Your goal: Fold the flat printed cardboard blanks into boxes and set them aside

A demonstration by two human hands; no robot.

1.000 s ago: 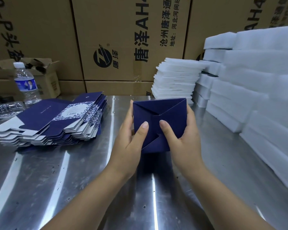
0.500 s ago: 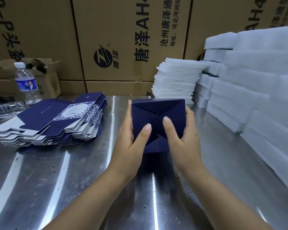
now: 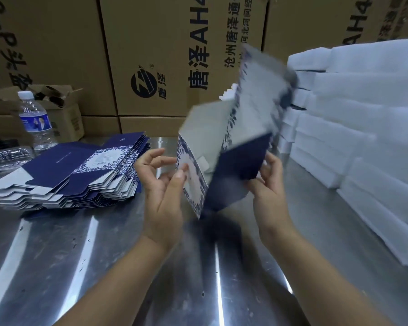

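Your right hand (image 3: pixel 270 187) grips the navy side of the box (image 3: pixel 240 161), tilted and blurred above the bench (image 3: pixel 104 255); your left hand (image 3: pixel 161 191), loosely open, touches its patterned face at 9 o'clock.

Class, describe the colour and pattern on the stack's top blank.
Top blank: navy with a white panel framed by blue leaf print; head view.
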